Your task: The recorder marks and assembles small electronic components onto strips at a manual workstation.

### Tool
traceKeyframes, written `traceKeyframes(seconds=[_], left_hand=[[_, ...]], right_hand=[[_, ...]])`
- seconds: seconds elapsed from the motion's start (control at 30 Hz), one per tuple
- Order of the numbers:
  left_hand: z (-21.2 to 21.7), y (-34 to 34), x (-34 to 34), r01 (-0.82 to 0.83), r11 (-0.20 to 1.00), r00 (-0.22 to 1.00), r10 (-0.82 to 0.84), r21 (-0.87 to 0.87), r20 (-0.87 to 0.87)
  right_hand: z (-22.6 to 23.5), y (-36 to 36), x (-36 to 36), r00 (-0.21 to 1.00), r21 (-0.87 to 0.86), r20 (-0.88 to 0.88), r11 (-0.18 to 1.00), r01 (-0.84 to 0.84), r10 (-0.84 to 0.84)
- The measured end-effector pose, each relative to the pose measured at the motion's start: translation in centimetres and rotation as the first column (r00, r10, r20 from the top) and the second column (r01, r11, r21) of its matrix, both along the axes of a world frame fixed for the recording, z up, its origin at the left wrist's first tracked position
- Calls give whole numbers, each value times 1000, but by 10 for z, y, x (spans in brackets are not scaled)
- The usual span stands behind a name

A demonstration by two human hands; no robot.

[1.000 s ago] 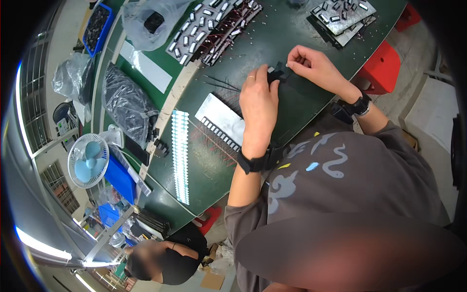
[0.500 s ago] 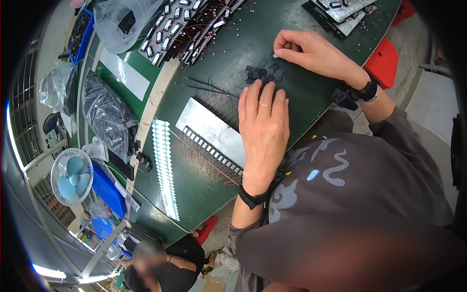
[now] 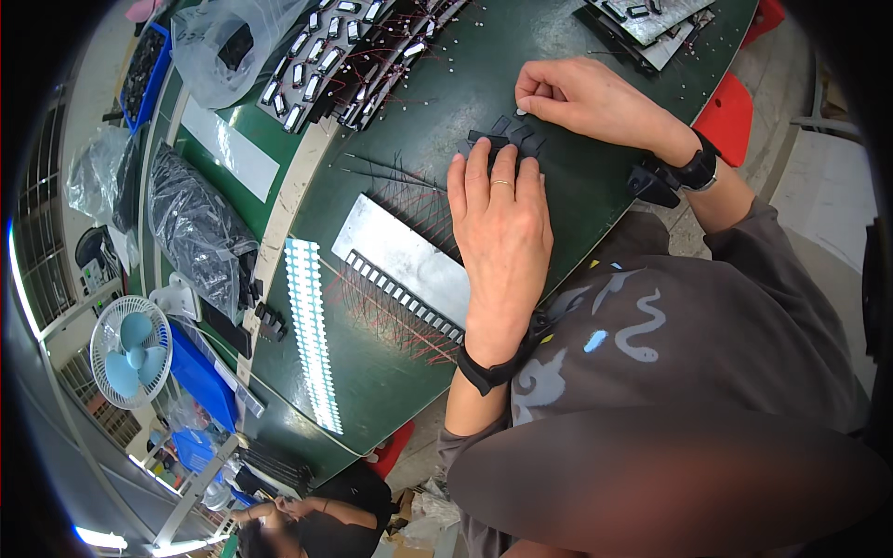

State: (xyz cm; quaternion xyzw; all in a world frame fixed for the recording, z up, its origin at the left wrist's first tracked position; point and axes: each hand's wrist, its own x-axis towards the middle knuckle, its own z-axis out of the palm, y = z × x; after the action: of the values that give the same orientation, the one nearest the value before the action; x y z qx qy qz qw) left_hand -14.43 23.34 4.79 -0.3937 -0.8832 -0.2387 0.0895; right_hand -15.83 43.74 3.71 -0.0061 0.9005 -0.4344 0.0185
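My left hand [image 3: 502, 214] lies palm down with its fingers stretched out, the fingertips on a small pile of flat black rectangular pieces [image 3: 526, 139]. Part of that pile is hidden under the fingers. Just beyond it, my right hand [image 3: 581, 100] is closed in a pinch, and a tiny whitish piece [image 3: 520, 112] shows at its fingertips. Beside my left hand a silvery metal plate [image 3: 409, 246] rests on the green table [image 3: 372, 372]. A row of small black parts with pale tops [image 3: 400, 293] runs along the plate's edge, with thin red and dark wires around it.
Dark tweezers [image 3: 391, 174] lie left of the pile. Trays of small wired parts [image 3: 326, 56] stand at the back left, and stacked plates [image 3: 651, 33] at the far right. A strip of pale blue-white pieces [image 3: 314, 335] lies left. A fan [image 3: 132, 353] and a co-worker [image 3: 326, 511] are further left.
My left fingertips have shifted slightly forward over the black pieces, covering more of them. My right hand keeps its pinch in nearly the same spot. The co-worker's arms have come up.
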Motion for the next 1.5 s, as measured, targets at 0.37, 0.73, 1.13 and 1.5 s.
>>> traceKeyframes(seconds=[0.37, 0.73, 1.13, 1.5], left_hand=[[-1, 1, -2, 4, 1000, 1000, -3, -7, 13], [22, 7, -12, -206, 974, 978, 203, 94, 43], [18, -31, -9, -566, 629, 730, 83, 533, 679], [9, -48, -4, -609, 541, 742, 130, 580, 657]], right_hand=[[-2, 0, 0, 1000, 36, -13, 999, 19, -19], [13, -1, 2, 983, -530, 181, 846, 68, 34], [49, -61, -14, 977, -533, -13, 825, -187, 214], [50, -84, -20, 961, -487, 13, 842, -234, 275]])
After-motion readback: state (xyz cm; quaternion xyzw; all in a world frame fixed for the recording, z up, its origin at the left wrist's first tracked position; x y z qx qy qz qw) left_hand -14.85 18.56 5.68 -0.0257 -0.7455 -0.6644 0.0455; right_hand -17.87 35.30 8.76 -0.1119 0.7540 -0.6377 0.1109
